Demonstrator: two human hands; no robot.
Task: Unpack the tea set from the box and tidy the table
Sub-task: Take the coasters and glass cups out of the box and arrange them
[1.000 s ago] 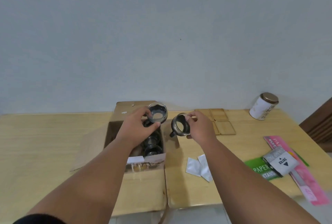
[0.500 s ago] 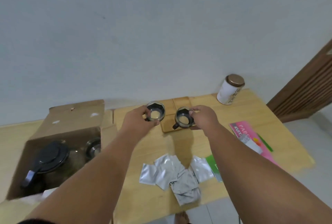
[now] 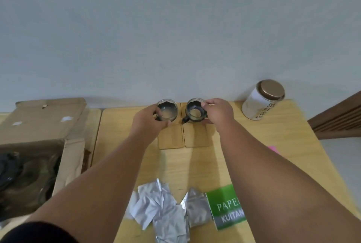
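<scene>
With the left hand gripping one glass cup and the right hand another cup over the wooden coasters far back on the counter, a careless release risks knocking them together.

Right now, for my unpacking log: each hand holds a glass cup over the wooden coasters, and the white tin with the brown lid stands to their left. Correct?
Not quite. The head view shows the white tin standing to the right of the cups, beyond the right hand. The rest holds: the left hand and right hand each hold a glass cup over the wooden coasters.
</scene>
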